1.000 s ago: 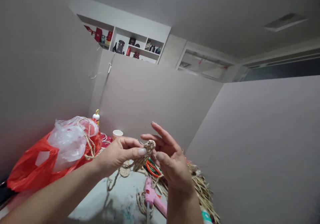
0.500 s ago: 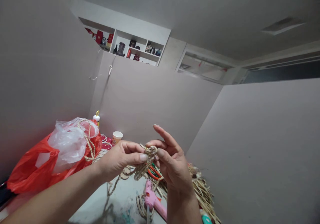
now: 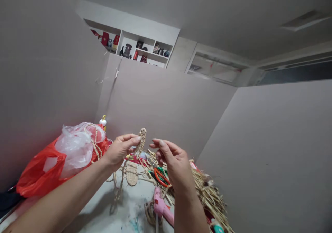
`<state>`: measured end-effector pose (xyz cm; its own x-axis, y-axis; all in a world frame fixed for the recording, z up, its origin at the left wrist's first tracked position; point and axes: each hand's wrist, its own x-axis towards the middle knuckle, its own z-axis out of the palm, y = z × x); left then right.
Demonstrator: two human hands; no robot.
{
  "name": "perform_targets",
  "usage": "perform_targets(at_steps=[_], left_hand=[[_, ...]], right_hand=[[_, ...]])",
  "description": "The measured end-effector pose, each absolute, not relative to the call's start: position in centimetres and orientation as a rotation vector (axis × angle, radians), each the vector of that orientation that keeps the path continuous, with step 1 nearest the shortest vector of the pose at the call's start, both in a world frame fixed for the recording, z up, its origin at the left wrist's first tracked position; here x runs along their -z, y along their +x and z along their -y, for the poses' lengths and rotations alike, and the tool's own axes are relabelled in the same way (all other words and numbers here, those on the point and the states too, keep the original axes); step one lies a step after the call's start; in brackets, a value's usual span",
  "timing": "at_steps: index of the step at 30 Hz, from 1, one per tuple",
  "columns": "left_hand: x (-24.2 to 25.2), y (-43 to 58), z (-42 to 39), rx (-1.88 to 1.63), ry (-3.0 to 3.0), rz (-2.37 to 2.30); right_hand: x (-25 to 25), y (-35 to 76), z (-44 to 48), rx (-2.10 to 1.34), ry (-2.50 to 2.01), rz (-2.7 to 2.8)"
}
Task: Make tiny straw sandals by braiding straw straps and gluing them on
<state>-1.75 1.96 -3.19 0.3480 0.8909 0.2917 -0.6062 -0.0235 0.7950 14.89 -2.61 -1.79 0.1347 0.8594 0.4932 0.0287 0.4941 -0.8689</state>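
Between the thumb and fingers of my left hand (image 3: pixel 120 150) stands a narrow piece of braided straw (image 3: pixel 140 141), held upright above the table. A braided straw cord (image 3: pixel 121 179) hangs down below that hand. My right hand (image 3: pixel 173 157) is just to the right, apart from the braided piece. Its thumb lies against the index finger and the other fingers curl; whatever the pinch may hold is too small to make out. Behind the cord, a flat, rounded woven straw sole (image 3: pixel 131 174) lies on the white table (image 3: pixel 103 210).
A pink hot glue gun (image 3: pixel 160 205) rests beside a coil of straw cord. Orange-handled scissors (image 3: pixel 160 177) lie among straw scraps. A heap of loose straw (image 3: pixel 210 195) is at the right, red and clear plastic bags (image 3: pixel 70 153) at the left. Grey partitions (image 3: pixel 160 101) enclose the table.
My hands have moved apart, and the right one has let go of the braided piece. The left hand has lifted it up and left, uncovering the woven sole and scissors.
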Motion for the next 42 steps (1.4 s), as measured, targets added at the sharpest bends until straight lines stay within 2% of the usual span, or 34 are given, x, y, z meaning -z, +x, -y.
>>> perform_targets(at_steps=[6,15,29,34,40,42], left_hand=[[3.6,-1.7,-3.3,-1.261,0.913,-0.347],[2.5,-2.4,-3.1,-1.371,0.832,-0.319],[2.5,-2.2,-2.3,-1.424,0.845,-0.332],[2.0,-3.1,-2.6,-1.368,1.052,-0.359],[1.6,-4.6,-3.9,-1.441,1.283,-0.613],[1.5,-4.7,-3.8,-1.36,1.279,-0.559]], right_hand=[[2.7,14.8,0.9,-0.896,-0.969,1.415],[3.6,11.0,-0.5,-1.173,-0.807,1.61],[4.6,8.4,0.9,-1.113,-0.784,1.301],[4.5,9.6,1.7,-1.127,-0.789,1.237],[4.0,12.0,3.0,-1.156,-0.791,1.195],[4.0,12.5,3.4,-1.155,-0.795,1.209]])
